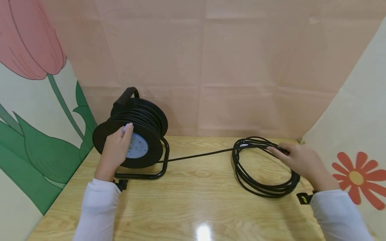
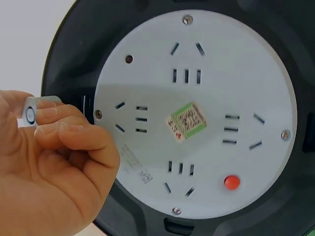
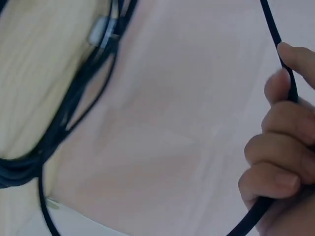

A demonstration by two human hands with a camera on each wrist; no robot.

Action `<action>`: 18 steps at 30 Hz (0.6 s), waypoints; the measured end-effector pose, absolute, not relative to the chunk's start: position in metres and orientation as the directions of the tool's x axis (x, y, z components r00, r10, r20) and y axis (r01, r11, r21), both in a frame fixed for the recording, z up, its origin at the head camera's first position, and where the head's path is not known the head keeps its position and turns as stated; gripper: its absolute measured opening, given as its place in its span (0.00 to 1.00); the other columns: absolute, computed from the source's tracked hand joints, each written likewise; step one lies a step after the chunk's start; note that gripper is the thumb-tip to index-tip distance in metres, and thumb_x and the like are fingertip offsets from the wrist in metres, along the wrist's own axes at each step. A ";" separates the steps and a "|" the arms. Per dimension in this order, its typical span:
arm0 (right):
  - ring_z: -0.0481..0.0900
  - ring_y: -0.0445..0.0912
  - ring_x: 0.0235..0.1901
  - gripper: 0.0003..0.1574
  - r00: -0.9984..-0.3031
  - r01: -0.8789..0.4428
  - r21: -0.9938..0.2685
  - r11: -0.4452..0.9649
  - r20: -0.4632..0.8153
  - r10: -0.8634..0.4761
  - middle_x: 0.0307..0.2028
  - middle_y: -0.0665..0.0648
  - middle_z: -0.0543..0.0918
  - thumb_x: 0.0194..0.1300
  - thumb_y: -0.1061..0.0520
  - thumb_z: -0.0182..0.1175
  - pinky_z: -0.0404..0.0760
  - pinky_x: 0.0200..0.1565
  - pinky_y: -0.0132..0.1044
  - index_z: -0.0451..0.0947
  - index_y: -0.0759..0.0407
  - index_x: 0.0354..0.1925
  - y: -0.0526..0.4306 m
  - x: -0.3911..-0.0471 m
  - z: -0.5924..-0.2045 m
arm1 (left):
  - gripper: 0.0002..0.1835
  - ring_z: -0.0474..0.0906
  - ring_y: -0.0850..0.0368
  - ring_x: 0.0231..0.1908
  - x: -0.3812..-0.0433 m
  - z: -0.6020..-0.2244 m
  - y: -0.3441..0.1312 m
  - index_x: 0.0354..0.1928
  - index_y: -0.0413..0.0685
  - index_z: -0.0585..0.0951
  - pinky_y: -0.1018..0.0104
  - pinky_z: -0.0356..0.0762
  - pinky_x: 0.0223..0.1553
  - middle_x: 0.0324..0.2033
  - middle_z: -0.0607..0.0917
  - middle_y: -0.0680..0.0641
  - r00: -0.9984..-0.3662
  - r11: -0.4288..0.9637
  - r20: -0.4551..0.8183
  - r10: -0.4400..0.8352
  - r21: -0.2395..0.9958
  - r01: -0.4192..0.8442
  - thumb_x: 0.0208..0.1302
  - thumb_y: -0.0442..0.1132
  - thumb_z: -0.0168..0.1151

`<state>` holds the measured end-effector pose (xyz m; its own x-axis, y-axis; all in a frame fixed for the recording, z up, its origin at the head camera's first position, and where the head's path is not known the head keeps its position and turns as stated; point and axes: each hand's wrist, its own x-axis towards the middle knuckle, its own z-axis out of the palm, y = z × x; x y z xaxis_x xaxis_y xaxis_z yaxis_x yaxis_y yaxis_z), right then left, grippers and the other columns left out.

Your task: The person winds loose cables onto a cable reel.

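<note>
At the left of the table stands a black cable reel, wound with black cable. My left hand holds the pale crank knob at the edge of the reel's grey socket panel, its fingers curled round it. To the right lies a loose coil of black cable. Over the coil's upper right side, my right hand grips a strand of cable with fingers curled. One stretch of cable runs from the reel's base to the coil.
The reel has a black carrying handle on top and a tubular stand below. A light tag sits on the coil. Behind the wooden table hangs a pink sheet; floral panels flank both sides.
</note>
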<state>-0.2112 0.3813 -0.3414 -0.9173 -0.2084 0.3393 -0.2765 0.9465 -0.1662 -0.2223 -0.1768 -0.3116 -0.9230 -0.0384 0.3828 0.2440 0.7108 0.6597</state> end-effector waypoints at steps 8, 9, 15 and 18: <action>0.65 0.45 0.17 0.32 -0.959 -0.229 -0.194 0.954 0.210 -0.188 0.16 0.49 0.67 0.75 0.31 0.47 0.64 0.25 0.41 0.74 0.53 0.27 0.375 -0.225 -0.361 | 0.30 0.70 0.45 0.28 -0.224 -0.315 -0.168 0.28 0.44 0.67 0.54 0.66 0.33 0.21 0.66 0.44 -0.913 0.736 0.407 0.007 0.616 0.280 0.80 0.61 0.32; 0.66 0.45 0.17 0.33 -0.964 -0.231 -0.205 0.951 0.183 -0.194 0.17 0.50 0.68 0.76 0.31 0.45 0.65 0.25 0.41 0.75 0.54 0.30 0.374 -0.226 -0.362 | 0.30 0.69 0.45 0.27 -0.223 -0.316 -0.167 0.28 0.44 0.67 0.54 0.66 0.33 0.21 0.66 0.44 -0.914 0.738 0.406 0.009 0.614 0.280 0.80 0.60 0.32; 0.67 0.47 0.19 0.35 -0.977 -0.208 -0.274 0.939 0.103 -0.186 0.19 0.52 0.70 0.77 0.30 0.41 0.65 0.26 0.42 0.76 0.57 0.41 0.371 -0.230 -0.366 | 0.30 0.62 0.50 0.20 -0.223 -0.320 -0.162 0.27 0.45 0.65 0.56 0.64 0.26 0.19 0.64 0.46 -0.917 0.722 0.399 0.022 0.628 0.290 0.80 0.61 0.32; 0.74 0.48 0.22 0.40 -0.976 -0.203 -0.249 0.947 0.123 -0.177 0.26 0.55 0.79 0.75 0.28 0.42 0.72 0.26 0.46 0.79 0.60 0.49 0.370 -0.231 -0.370 | 0.30 0.60 0.51 0.18 -0.224 -0.322 -0.159 0.25 0.45 0.64 0.57 0.63 0.23 0.18 0.65 0.46 -0.909 0.711 0.415 0.030 0.631 0.311 0.80 0.61 0.33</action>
